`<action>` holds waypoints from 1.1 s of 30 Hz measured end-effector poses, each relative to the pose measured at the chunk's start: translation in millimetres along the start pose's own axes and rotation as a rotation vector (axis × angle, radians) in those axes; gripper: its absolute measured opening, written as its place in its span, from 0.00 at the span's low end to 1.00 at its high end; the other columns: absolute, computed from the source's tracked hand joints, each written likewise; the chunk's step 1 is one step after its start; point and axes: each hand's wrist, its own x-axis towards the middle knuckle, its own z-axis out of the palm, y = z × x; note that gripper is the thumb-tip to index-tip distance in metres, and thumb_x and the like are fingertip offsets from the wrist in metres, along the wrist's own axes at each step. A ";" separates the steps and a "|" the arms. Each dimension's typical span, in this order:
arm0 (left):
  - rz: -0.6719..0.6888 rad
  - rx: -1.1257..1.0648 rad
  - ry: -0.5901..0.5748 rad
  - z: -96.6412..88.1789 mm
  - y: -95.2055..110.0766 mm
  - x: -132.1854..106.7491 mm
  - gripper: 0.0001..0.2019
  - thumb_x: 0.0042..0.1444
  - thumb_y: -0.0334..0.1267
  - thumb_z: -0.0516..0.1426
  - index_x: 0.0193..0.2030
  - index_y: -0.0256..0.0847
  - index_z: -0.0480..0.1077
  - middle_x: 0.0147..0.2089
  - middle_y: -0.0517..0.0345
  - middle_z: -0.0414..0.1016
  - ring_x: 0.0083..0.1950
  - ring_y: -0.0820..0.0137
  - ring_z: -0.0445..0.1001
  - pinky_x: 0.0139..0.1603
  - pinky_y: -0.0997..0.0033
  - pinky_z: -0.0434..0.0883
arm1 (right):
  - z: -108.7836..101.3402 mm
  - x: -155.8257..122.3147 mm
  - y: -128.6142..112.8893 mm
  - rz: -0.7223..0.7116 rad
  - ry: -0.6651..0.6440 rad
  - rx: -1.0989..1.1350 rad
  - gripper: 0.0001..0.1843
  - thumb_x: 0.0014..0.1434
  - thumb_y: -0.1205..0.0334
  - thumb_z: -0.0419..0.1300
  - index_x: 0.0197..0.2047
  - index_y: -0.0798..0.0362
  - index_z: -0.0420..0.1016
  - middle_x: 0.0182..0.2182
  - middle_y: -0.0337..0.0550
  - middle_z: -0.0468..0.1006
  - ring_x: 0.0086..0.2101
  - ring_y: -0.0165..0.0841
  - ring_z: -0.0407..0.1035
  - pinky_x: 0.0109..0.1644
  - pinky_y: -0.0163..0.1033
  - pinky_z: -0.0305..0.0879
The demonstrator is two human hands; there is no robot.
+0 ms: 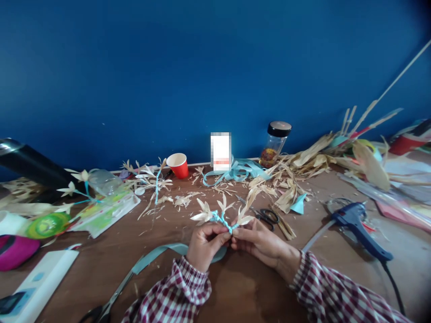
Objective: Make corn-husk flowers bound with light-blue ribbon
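Between my hands is a small sprig of pale husk flowers (222,217), its branching stems wrapped in light blue. My left hand (206,246) pinches the base of the stems from the left. From the right, my right hand (266,244) pinches the same joint, fingertips close to those of the left. Three pale blossoms fan out above the fingers; the lowest bit of stem is hidden by them. A light blue ribbon (160,255) runs behind my left wrist. Its left end lies at the blades of a pair of scissors (108,305) at lower left.
A blue glue gun (360,229) lies right, its cord trailing forward. Black-handled scissors (269,217) lie beyond my right hand. Along the wall stand a red paper cup (178,166) and a lidded jar (274,143), among ribbon coils (247,169) and dry husks (310,154). A power strip (47,282) lies left.
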 end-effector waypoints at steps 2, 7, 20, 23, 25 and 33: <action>0.007 -0.011 -0.002 0.1 -2.3 0.0 0.08 0.44 0.40 0.63 0.25 0.37 0.73 0.26 0.58 0.75 0.26 0.72 0.73 0.28 0.72 0.73 | -0.1 -0.3 -0.1 -0.003 -0.026 -0.004 0.10 0.47 0.63 0.67 0.33 0.59 0.74 0.26 0.40 0.74 0.27 0.25 0.69 0.34 0.32 0.68; 0.047 -0.011 0.024 0.4 -3.6 0.4 0.07 0.43 0.39 0.64 0.26 0.38 0.73 0.26 0.58 0.75 0.28 0.71 0.74 0.30 0.73 0.73 | -0.2 -0.8 2.5 -0.016 -0.038 0.004 0.08 0.49 0.64 0.66 0.33 0.59 0.75 0.26 0.39 0.74 0.27 0.24 0.68 0.35 0.31 0.68; 0.012 -0.061 0.042 1.7 -8.6 -2.1 0.08 0.42 0.40 0.64 0.27 0.37 0.73 0.26 0.58 0.75 0.26 0.71 0.74 0.30 0.71 0.72 | -0.3 0.9 5.2 0.021 -0.075 0.037 0.08 0.49 0.65 0.66 0.32 0.60 0.74 0.27 0.40 0.74 0.27 0.24 0.68 0.35 0.30 0.67; 0.059 0.027 0.070 -0.7 -12.7 -1.8 0.08 0.42 0.40 0.65 0.27 0.38 0.75 0.28 0.56 0.76 0.30 0.69 0.74 0.35 0.70 0.72 | -1.3 1.5 6.5 0.042 -0.075 0.075 0.08 0.48 0.65 0.66 0.32 0.60 0.75 0.25 0.39 0.73 0.26 0.23 0.68 0.34 0.30 0.67; 0.074 0.039 0.069 -1.1 -15.7 -1.8 0.08 0.43 0.41 0.64 0.27 0.38 0.76 0.29 0.55 0.76 0.33 0.68 0.74 0.38 0.70 0.72 | -2.4 2.0 7.0 0.048 -0.068 0.080 0.08 0.49 0.64 0.66 0.32 0.60 0.75 0.24 0.38 0.73 0.26 0.23 0.68 0.34 0.30 0.67; -0.016 -0.167 0.034 7.0 -12.1 -4.2 0.07 0.46 0.39 0.63 0.30 0.37 0.74 0.26 0.58 0.76 0.29 0.71 0.74 0.34 0.70 0.72 | -5.3 4.1 7.8 0.036 -0.048 0.064 0.08 0.49 0.65 0.66 0.33 0.59 0.75 0.26 0.38 0.73 0.26 0.23 0.68 0.35 0.30 0.68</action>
